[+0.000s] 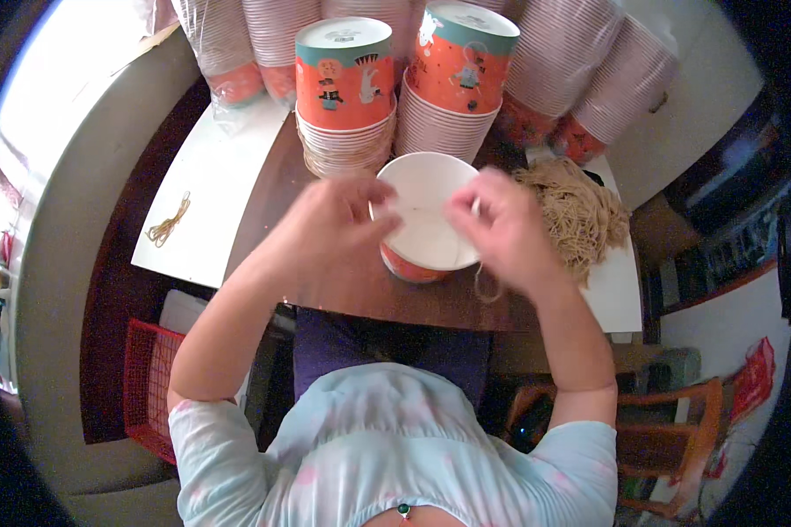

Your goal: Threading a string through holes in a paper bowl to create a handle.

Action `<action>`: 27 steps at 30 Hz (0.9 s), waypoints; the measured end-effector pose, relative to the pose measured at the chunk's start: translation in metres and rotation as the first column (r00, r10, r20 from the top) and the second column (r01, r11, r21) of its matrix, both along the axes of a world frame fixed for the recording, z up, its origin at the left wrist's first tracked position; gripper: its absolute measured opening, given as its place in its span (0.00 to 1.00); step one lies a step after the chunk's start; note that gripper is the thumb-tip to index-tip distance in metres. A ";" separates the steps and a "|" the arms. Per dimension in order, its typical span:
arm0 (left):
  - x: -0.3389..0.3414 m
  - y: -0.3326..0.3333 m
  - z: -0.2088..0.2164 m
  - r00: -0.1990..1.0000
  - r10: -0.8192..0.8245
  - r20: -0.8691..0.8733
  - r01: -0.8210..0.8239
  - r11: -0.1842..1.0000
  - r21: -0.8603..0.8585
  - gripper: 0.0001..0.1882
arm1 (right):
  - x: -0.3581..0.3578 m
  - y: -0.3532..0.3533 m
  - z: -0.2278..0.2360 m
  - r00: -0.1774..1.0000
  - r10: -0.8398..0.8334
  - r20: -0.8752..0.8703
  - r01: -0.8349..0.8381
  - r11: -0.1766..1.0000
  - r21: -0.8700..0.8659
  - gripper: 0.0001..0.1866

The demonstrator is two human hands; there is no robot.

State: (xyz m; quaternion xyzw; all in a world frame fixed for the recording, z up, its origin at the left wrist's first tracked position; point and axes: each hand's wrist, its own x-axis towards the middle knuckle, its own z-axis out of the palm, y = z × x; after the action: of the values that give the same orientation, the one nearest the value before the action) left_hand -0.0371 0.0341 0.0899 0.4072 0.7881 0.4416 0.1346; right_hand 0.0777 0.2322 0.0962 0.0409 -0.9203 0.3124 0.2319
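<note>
Head view: at frame centre, white paper bowl (426,220) with orange outside, tipped toward the camera on the brown table (343,290). Left hand (330,220) and right hand (501,224) pinched on opposite rims, stretching a thin rubber band (422,210) across the opening. Right of centre, heap of tan rubber bands (580,211). Along the top, stacked orange cups (347,97). Upper left, a few loose bands (169,221) on white board (211,202).
</note>
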 end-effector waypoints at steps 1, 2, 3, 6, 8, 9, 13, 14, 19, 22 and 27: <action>-0.009 0.007 -0.002 0.977 0.068 -0.201 -0.059 0.997 0.048 0.18 | -0.016 0.021 -0.008 0.996 -0.038 -0.086 0.042 0.998 0.053 0.06; -0.017 0.015 -0.004 0.978 0.055 -0.201 -0.046 0.998 0.045 0.18 | -0.027 0.045 -0.019 0.996 -0.051 -0.071 0.057 0.996 0.076 0.06; -0.025 0.025 -0.006 0.977 0.062 -0.206 -0.070 0.997 -0.031 0.18 | -0.035 0.063 -0.027 0.996 -0.067 -0.058 0.072 0.993 0.099 0.06; -0.058 0.040 -0.042 0.995 0.042 -0.095 -0.046 0.998 -0.042 0.16 | -0.047 0.073 -0.036 0.960 -0.072 0.270 0.023 0.984 0.178 0.08; -0.065 0.042 -0.054 0.999 -0.017 0.028 0.016 0.999 0.028 0.16 | -0.042 0.065 -0.031 0.931 -0.074 0.357 0.034 0.993 0.117 0.08; -0.063 0.040 -0.055 0.978 -0.024 0.205 0.010 0.997 0.071 0.16 | -0.036 0.062 -0.030 0.961 -0.066 0.267 0.027 0.989 0.147 0.08; -0.054 0.028 -0.050 0.764 -0.125 0.634 0.002 0.982 0.191 0.18 | -0.016 0.034 -0.004 0.985 -0.107 0.135 0.064 0.955 0.289 0.06; -0.056 0.030 -0.056 0.739 -0.181 0.649 0.028 0.971 0.238 0.19 | -0.013 0.029 0.001 0.981 -0.109 0.159 0.060 0.956 0.288 0.06; -0.057 0.032 -0.050 0.610 -0.304 0.732 0.034 0.933 0.359 0.21 | -0.010 0.013 0.047 0.985 -0.119 0.129 0.048 0.889 0.455 0.05; -0.059 0.032 -0.053 0.510 -0.411 0.756 0.011 0.882 0.472 0.23 | -0.011 0.008 0.063 0.976 -0.132 0.173 0.032 0.874 0.484 0.07; -0.050 0.029 -0.041 0.505 -0.433 0.747 0.044 0.877 0.479 0.22 | -0.008 0.000 0.074 0.960 -0.097 0.264 -0.030 0.898 0.440 0.08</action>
State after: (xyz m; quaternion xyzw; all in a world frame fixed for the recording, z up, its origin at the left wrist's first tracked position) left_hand -0.0866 0.0626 0.0488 0.2716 0.4526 0.7084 0.4686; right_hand 0.0695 0.2325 0.1706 0.0319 -0.9909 0.0953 0.0901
